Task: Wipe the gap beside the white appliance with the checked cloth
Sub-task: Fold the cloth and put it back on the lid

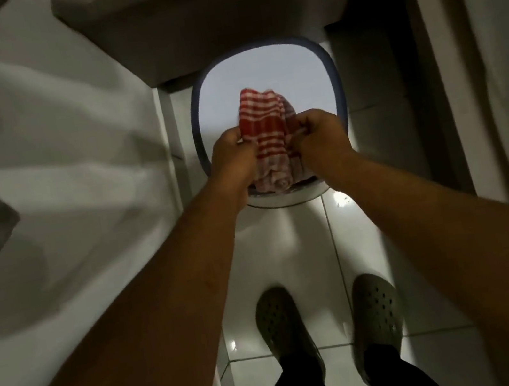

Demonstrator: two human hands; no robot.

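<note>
Both grips shut on checked cloth (264, 130), L hand (232, 151) + R hand (321, 134), cloth btwn, over basin (333, 78)

Single head-worn view, steeply downward, close over the floor (290, 254).

The white appliance (52, 179) is motion-blurred and cut off at the left edge. The checked cloth (264, 130) hides part of the basin (333, 78) interior (contents indeterminate).

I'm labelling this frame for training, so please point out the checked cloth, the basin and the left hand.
checked cloth (263, 120): head view, on its red and white striped middle fold.
basin (333, 78): head view, on the blue rim at its right side.
left hand (231, 151): head view, on the back of the hand.
</note>
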